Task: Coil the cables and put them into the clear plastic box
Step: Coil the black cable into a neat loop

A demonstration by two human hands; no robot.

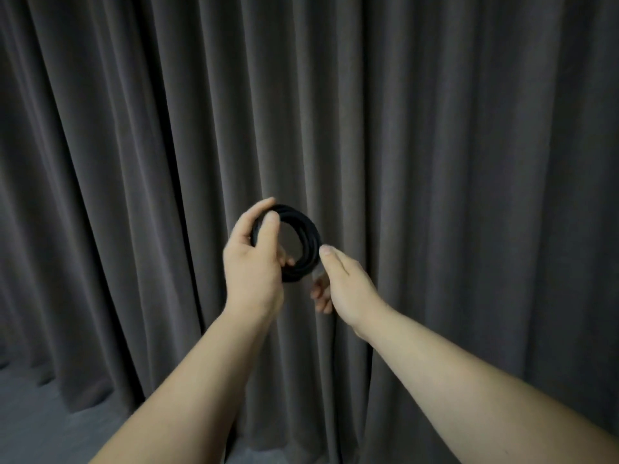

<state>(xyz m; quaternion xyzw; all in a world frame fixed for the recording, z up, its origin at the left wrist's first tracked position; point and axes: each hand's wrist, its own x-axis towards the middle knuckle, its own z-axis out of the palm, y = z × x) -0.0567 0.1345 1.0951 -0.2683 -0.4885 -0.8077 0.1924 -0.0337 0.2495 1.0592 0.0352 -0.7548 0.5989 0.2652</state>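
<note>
A black cable (pixel 298 242), wound into a ring of several turns, is held in mid-air just below the centre of the view, in front of a dark pleated curtain (pixel 435 145). The left hand (pixel 254 259) is closed round the ring's 9 o'clock side, the thumb laid across the front of the turns and the fingers curled behind. The right hand (pixel 345 283) pinches the ring near its 4 o'clock edge, thumb tip on the outer turn; its remaining fingers are curled below and largely hidden behind the hand. Open air surrounds the coil at 12 and 3 o'clock, with nothing between it and the curtain. A strip of grey floor (pixel 40 423) is visible at 7 o'clock, where the curtain hem ends. Both forearms are cut off by the lower frame edge. The cable ends cannot be made out, and the lower arc of the ring is partly masked by the left hand.
</note>
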